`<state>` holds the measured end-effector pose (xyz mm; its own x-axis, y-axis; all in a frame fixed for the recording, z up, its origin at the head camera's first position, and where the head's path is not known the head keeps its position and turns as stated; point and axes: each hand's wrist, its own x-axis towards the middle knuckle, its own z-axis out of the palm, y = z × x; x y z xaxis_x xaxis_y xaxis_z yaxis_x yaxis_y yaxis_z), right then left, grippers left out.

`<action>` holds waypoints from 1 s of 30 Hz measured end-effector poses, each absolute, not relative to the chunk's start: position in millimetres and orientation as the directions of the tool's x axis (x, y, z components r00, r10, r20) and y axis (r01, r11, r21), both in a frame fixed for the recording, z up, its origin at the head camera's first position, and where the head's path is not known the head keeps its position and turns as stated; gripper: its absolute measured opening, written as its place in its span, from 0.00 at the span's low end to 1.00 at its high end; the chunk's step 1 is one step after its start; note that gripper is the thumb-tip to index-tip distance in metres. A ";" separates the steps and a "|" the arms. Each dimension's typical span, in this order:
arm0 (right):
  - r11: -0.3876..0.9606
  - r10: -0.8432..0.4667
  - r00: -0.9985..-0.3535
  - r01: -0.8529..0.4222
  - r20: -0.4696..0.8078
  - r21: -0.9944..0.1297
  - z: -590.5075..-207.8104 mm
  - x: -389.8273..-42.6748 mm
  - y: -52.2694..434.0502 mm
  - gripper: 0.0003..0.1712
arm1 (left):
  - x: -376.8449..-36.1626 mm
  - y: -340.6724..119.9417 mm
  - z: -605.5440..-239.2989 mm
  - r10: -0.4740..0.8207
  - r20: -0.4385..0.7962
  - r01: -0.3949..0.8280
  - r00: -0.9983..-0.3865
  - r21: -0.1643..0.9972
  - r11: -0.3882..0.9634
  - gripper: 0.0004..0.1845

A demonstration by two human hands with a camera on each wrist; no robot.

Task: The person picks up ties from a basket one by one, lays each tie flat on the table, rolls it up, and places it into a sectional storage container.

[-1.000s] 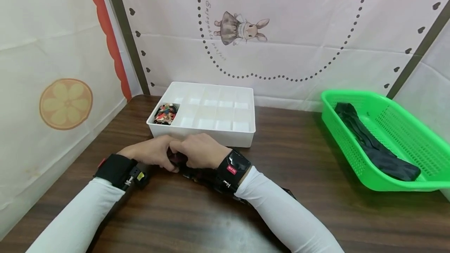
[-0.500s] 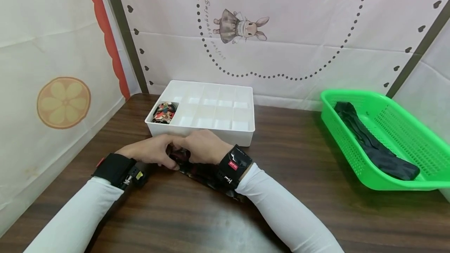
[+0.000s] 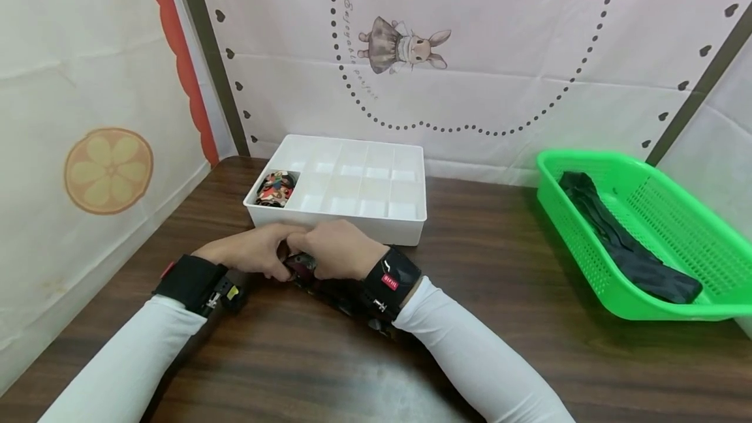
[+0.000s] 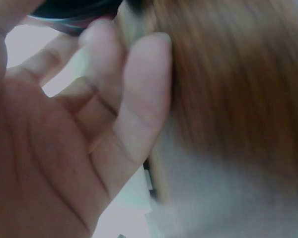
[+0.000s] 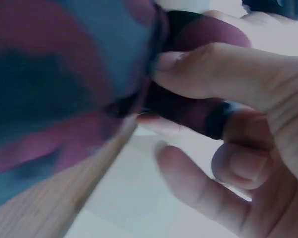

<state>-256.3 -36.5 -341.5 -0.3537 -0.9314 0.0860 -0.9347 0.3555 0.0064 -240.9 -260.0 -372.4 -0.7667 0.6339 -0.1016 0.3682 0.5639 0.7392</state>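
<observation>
A person's left hand [image 3: 252,256] and right hand [image 3: 335,250] meet on the wooden surface [image 3: 499,344], both sets of fingers [image 5: 208,79] curled and clamped on a dark patterned sock [image 3: 302,266] rolled between them. The sock's loose end trails toward 5 o'clock under the right wrist. At 12 o'clock, just beyond the hands, sits a white divided box [image 3: 352,214] holding 1 rolled sock [image 3: 276,189]. At 3 o'clock, a green basket [image 3: 587,260] holds dark socks [image 3: 628,250].

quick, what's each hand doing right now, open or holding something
Left hand: grips the dark patterned rolled cloth.
Right hand: pinches the same cloth.
</observation>
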 end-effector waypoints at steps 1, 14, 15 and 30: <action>0.353 -0.931 -0.349 -0.935 0.105 0.025 -343.9 -255.9 -37.0 0.17 | -240.4 -260.3 -373.1 0.634 -0.115 0.353 -0.764 0.749 0.560 0.27; 0.391 -0.920 -0.386 -0.912 -0.063 -0.123 -334.6 -255.3 -34.2 0.28 | -242.7 -256.1 -376.6 0.660 -0.081 0.398 -0.747 0.740 0.542 0.32; 0.385 -0.923 -0.382 -0.915 -0.051 -0.123 -334.8 -256.0 -34.1 0.27 | -243.5 -255.8 -376.4 0.660 -0.080 0.405 -0.747 0.732 0.547 0.32; 0.363 -0.931 -0.364 -0.931 0.041 -0.031 -339.8 -260.1 -34.6 0.28 | -240.2 -256.5 -370.8 0.643 -0.130 0.348 -0.755 0.752 0.560 0.25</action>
<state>-260.1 -34.6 -339.8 -0.3637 -0.9306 0.0411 -0.9314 0.3627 -0.0308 -240.2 -256.5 -370.8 -0.7548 0.6430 -0.1300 0.3479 0.5603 0.7517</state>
